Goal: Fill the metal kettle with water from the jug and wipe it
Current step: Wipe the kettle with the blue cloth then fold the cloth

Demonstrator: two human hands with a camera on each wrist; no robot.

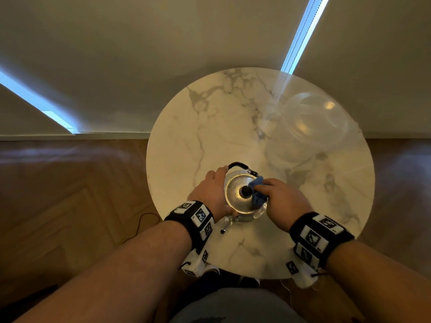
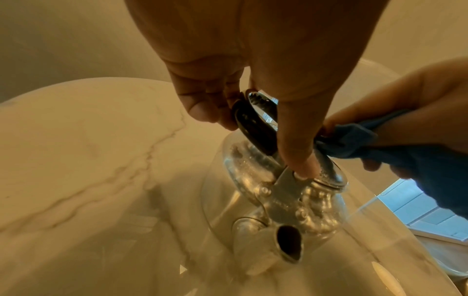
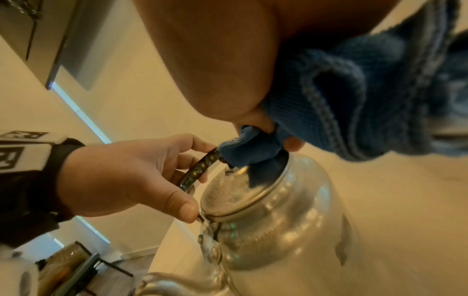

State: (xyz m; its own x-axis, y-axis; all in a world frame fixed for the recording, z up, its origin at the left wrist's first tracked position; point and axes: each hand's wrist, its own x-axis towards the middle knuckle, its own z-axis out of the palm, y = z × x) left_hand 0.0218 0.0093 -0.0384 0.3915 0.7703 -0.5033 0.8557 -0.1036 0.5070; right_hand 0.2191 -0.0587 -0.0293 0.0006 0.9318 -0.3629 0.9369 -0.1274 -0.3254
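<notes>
A shiny metal kettle (image 1: 238,206) stands near the front of the round marble table (image 1: 198,136), lid on, spout (image 2: 288,244) pointing toward me. My left hand (image 1: 215,190) grips its folded-down black handle (image 2: 253,124), the thumb pressing by the handle bracket. My right hand (image 1: 277,194) holds a bunched blue cloth (image 1: 257,192) against the lid beside the black knob (image 1: 245,190). In the right wrist view the cloth (image 3: 329,90) wraps over the knob of the kettle (image 3: 278,220). A clear jug (image 1: 310,129) stands at the back right.
The table's near edge lies just below my wrists. Wooden floor surrounds it, with a thin dark cable (image 1: 140,220) on the left. A pale wall runs close behind the table. A wire-framed glass object (image 3: 70,266) shows low in the right wrist view.
</notes>
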